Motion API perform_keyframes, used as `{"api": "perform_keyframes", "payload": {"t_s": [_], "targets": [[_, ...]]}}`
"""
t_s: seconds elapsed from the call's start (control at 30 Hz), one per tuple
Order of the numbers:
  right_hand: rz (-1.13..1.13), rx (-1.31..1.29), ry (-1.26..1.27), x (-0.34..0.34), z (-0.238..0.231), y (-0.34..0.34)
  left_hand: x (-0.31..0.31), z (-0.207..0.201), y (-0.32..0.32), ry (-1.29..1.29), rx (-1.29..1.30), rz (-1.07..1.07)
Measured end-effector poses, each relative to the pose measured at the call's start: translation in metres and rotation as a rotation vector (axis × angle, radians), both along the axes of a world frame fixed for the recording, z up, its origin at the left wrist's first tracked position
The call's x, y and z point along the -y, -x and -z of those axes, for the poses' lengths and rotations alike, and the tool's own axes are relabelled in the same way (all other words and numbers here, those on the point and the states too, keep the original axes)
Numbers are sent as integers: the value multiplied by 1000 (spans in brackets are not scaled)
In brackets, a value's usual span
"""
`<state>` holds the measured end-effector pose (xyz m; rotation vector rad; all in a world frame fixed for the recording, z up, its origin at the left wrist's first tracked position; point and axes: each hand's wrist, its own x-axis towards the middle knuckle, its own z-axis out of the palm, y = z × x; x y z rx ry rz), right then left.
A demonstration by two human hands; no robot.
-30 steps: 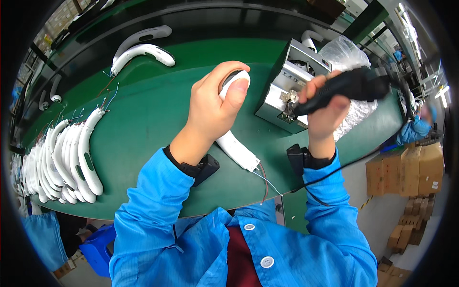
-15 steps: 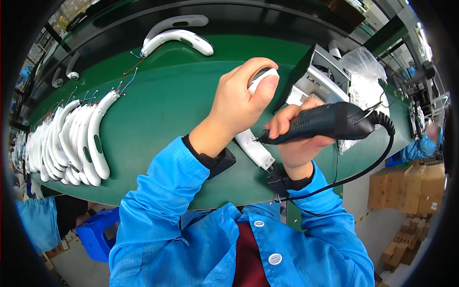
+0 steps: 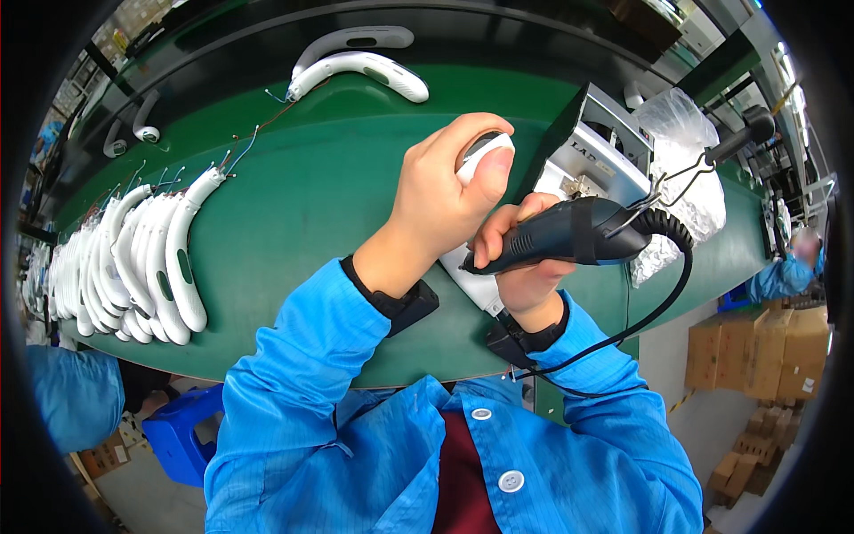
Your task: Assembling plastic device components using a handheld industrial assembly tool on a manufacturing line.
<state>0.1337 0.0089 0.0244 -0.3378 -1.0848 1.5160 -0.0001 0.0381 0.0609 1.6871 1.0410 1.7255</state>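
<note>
Left hand (image 3: 436, 196): fingers wrapped round a curved white casing (image 3: 478, 287), running from 1 to 4 o'clock over the green bench (image 3: 294, 222). Right hand (image 3: 529, 283): fingers closed on the dark driver (image 3: 556, 236) at 3 o'clock, tip at the casing (contact cannot be confirmed). Step, as judged: screw-driving. Next move calls for a square, steady tip.

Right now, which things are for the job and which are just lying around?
For the job:
white curved piece, in the left hand
black power tool, in the right hand
probably the row of similar white pieces
perhaps the metal box

Just lying about, it seems:
plastic bag
cardboard boxes
blue stool
</note>
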Motion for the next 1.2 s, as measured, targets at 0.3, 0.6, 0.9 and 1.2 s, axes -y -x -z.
{"api": "perform_keyframes", "payload": {"t_s": [0.3, 0.6, 0.9, 1.2], "targets": [[-4, -47, 60, 0, -6, 0, 3, -10, 6, 13, -135, 21], [162, -28, -232, -15, -21, -53, -48, -64, 91, -99, -247, -490], [224, 135, -252, -20, -12, -54, -208, -4, 7, 100, -278, -461], [197, 128, -159, -26, -6, -59, -244, 1, 48, 198, -608, -437]]}}
